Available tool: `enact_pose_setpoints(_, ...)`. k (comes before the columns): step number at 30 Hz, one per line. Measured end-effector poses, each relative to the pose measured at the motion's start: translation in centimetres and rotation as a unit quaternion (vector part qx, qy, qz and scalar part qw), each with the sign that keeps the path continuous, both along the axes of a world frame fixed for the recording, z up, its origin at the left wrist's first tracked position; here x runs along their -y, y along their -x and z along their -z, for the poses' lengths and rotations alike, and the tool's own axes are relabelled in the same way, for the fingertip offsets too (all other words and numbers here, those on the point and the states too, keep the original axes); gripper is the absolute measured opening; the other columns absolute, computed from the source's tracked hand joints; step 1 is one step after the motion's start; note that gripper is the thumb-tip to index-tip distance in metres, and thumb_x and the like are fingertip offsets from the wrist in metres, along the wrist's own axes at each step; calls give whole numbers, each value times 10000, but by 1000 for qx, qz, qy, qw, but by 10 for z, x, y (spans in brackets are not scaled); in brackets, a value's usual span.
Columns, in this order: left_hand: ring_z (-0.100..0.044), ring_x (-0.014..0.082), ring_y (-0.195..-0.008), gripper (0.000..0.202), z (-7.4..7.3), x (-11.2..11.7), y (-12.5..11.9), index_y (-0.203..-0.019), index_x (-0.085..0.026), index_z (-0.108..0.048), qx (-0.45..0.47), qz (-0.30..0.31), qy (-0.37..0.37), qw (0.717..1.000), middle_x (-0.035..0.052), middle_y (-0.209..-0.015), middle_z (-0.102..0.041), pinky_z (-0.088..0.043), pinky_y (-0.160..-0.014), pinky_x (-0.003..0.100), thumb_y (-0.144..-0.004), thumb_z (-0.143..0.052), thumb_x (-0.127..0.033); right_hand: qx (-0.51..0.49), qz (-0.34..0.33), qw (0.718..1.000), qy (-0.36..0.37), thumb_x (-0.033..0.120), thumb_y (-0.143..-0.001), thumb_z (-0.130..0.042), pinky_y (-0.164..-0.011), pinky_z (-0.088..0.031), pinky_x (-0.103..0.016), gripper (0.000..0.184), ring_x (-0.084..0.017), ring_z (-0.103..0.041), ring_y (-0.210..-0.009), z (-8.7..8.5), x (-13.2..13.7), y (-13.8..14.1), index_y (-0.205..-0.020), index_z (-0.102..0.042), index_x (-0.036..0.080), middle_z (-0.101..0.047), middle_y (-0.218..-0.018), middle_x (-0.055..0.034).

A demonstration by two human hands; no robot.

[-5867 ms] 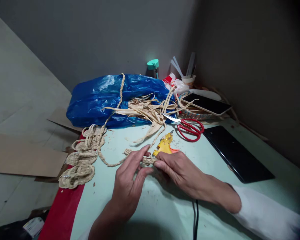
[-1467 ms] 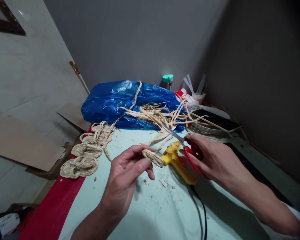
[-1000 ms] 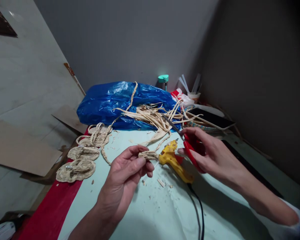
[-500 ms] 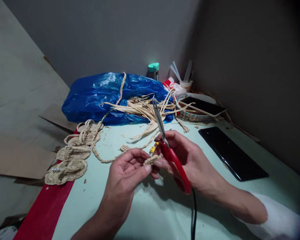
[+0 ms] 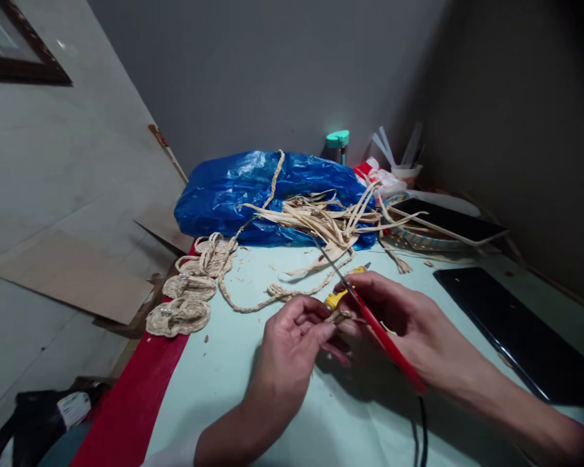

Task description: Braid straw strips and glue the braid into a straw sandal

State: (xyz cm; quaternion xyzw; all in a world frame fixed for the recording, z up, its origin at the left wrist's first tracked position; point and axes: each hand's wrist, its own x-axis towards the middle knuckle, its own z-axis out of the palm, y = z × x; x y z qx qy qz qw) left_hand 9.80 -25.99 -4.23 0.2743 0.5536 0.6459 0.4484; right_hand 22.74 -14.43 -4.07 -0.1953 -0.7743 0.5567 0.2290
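Note:
My left hand [image 5: 289, 350] is closed, thumb and fingertips pinching a small coil of braided straw cord [image 5: 339, 316]. My right hand [image 5: 413, 321] is wrapped about a pair of red-handled scissors [image 5: 387, 340], its blades pointing up and away to the left. The right fingertips also touch the little coil. Behind the fingers lies a yellow tool with a metal tip [image 5: 339, 297], partly hidden. A long straw braid [image 5: 246, 307] runs over the table beyond my left hand. Finished-looking looped braid pieces [image 5: 179, 316] with shiny beads lie in a row at the left.
A blue plastic bag [image 5: 233, 188] with loose dry straw strips [image 5: 316, 217] sits at the back. On the right are a black phone [image 5: 511, 331] and a tablet-like device [image 5: 448, 219] on a basket. A black cable [image 5: 424, 428] hangs below my right hand.
The view has swung left, so the table things appear further right. The scissors have turned and now show edge-on with the blades lower. Both hands still hold the coil.

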Motion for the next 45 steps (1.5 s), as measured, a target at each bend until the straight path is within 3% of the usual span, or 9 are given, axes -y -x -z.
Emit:
enact_pose_setpoints(4,-683,145,-587,156,0,1,8,-938,-119,-661,38,-39,-2,999,47,-730,-718,-555,-620,255,-810,-691,-204,44,40,994,-91,401,-840,-656,-694,-509,-287,286,-197,-630,-815,-10,-12,-7,-1054,-581,228,-662,-910,-24)
enact_pose_setpoints(7,-693,141,-643,128,-5,3,14,-897,-107,-708,80,-69,-16,994,87,-775,-752,-549,-660,228,-793,-712,-182,79,58,980,-173,468,-837,-621,-624,-488,-289,316,-190,-601,-732,-15,-18,-11,-1024,-569,219,-655,-864,-24)
enact_pose_setpoints(14,-675,127,-608,93,-16,6,18,-802,-129,-762,189,-4,-30,982,86,-743,-753,-531,-580,191,-753,-696,-86,101,-7,963,-251,471,-810,-622,-584,-487,-271,324,-184,-610,-688,-23,-13,-12,-1019,-594,225,-664,-819,-13)
enact_pose_setpoints(19,-680,123,-643,123,-14,7,18,-843,-131,-768,162,0,-40,986,75,-762,-757,-532,-618,178,-765,-683,-88,95,-43,951,-290,469,-794,-679,-749,-507,-329,390,-214,-622,-833,-22,-6,-15,-1048,-574,193,-658,-952,-56)
enact_pose_setpoints(26,-677,107,-579,136,-13,8,14,-824,-186,-770,128,-45,-71,988,23,-704,-762,-537,-650,181,-728,-732,-97,97,-62,950,-291,453,-809,-692,-800,-489,-359,434,-233,-592,-918,-18,0,-14,-1132,-543,204,-624,-1037,-72)
enact_pose_setpoints(45,-676,117,-650,153,-7,6,15,-867,-159,-756,90,-120,-85,985,43,-817,-757,-562,-631,193,-719,-749,-121,114,-77,961,-240,459,-819,-697,-755,-445,-318,393,-179,-531,-843,-20,1,-12,-1094,-534,231,-561,-971,-19)
